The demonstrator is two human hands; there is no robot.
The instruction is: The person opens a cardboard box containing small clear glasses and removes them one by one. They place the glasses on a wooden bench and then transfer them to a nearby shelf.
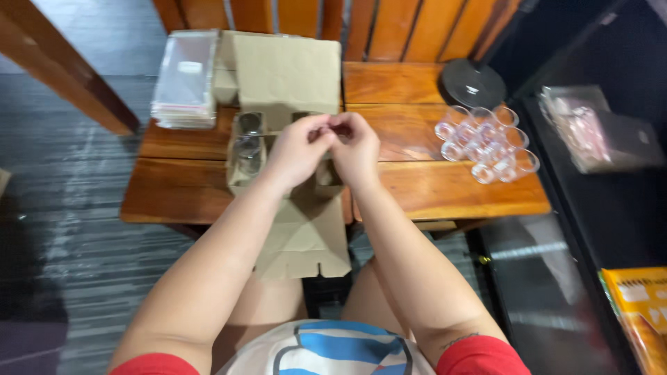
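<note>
Head view showed the left hand (297,149) and right hand (356,146) pinching something too small to identify above the cardboard box (288,76), best kept centred over its open compartments.

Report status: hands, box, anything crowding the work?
Left hand and right hand meet fingertip to fingertip over open cardboard box; what they pinch is hidden. Clear cups right, bag stack left, both apart.

A slatted wooden table (445,187) stands on grey striped flooring (76,229).
</note>
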